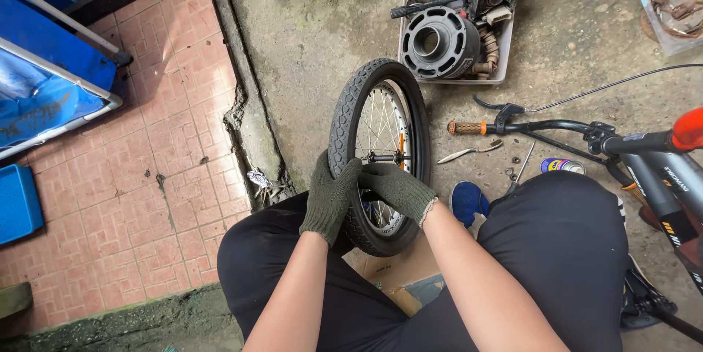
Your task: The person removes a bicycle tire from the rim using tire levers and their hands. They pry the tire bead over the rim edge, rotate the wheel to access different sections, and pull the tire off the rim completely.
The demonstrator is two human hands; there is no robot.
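Two gloved hands, left hand (331,194) and right hand (395,187), both clenched on upright bicycle wheel (381,132) (tyre side).

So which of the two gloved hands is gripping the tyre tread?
The left hand, wrapped over the knobbly tread of the wheel. The right hand reaches across the spokes instead.

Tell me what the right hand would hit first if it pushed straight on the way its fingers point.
The right hand points left across the tyre, so it would likely meet the left hand gripping the tread; depth is unclear.
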